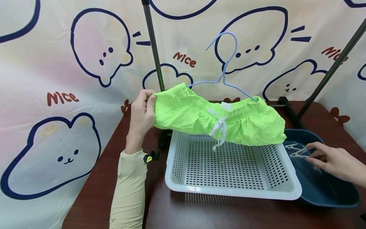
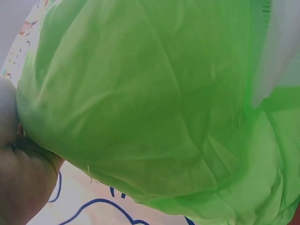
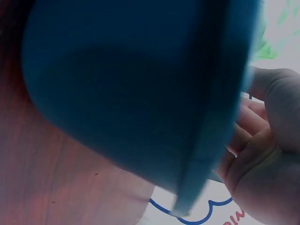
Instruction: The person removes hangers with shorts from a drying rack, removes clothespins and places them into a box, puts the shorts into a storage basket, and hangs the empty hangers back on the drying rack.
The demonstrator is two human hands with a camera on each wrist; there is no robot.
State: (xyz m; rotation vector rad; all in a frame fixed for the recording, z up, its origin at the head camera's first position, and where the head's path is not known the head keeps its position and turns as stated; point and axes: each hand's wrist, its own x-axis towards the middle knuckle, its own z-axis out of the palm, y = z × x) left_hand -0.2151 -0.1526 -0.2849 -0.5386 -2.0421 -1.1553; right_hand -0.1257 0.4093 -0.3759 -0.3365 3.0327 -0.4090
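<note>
My left hand (image 1: 143, 109) grips the left end of bright green shorts (image 1: 186, 111) between thumb and fingers; the cloth fills most of the left wrist view. The shorts have a gathered waistband and a white drawstring (image 1: 220, 127). A light blue wire hanger (image 1: 224, 71) rises from the waistband, its lower part hidden by the cloth. My right hand (image 1: 334, 159) is over the dark blue basin (image 1: 317, 187), fingers curled, pinching white clothespins (image 1: 297, 152) at the fingertips. In the right wrist view the basin wall hides these fingertips.
A white perforated basket (image 1: 223, 168) stands on the brown table (image 1: 183, 213) below the shorts, with the basin against its right. Dark rack poles (image 1: 154, 47) rise at left and right. A cartoon-printed curtain (image 1: 100, 79) hangs behind.
</note>
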